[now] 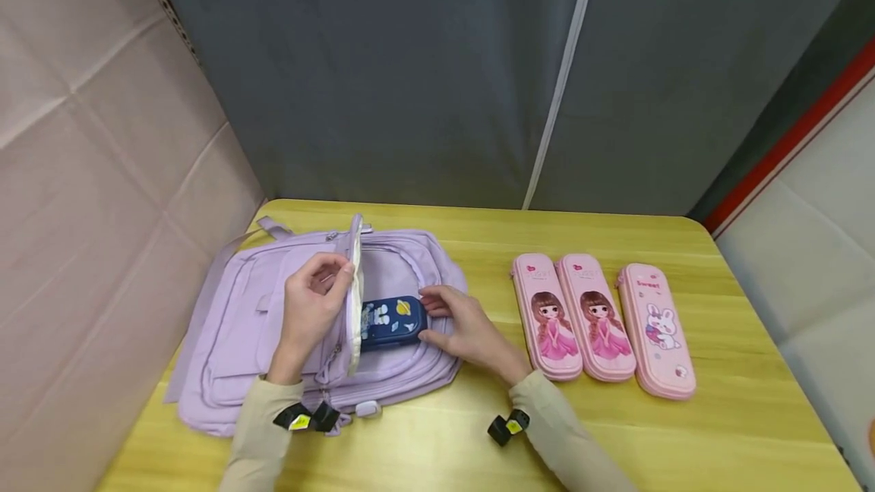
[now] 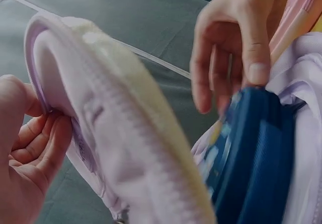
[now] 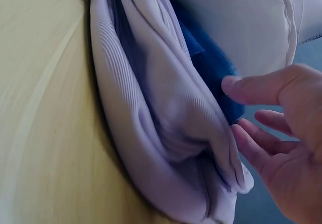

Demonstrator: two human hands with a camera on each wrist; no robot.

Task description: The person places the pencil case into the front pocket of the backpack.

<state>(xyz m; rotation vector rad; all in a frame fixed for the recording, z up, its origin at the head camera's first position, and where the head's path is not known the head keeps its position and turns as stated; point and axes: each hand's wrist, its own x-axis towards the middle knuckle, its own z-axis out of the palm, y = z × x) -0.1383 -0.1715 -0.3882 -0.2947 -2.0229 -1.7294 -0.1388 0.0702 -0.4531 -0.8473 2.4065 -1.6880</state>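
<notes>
A lilac backpack (image 1: 239, 325) lies on the table with its front pocket unzipped. My left hand (image 1: 313, 302) pinches the edge of the pocket flap (image 2: 121, 133) and holds it raised. Partly inside the pocket lies a dark blue pencil case (image 1: 391, 320) with an astronaut and planet print; the flap hides its left end. My right hand (image 1: 468, 325) holds the case's right end, thumb at the near corner and fingers at the far one. In the right wrist view, the thumb (image 3: 239, 88) touches the case's blue side (image 3: 211, 68).
To the right lie two pink pencil cases with a doll print (image 1: 548, 317) (image 1: 597, 317) and one pink case with a rabbit print (image 1: 658, 331). A grey curtain (image 1: 410, 82) hangs behind the yellow wooden table (image 1: 437, 446). A pale wall covering (image 1: 102, 196) stands at the left.
</notes>
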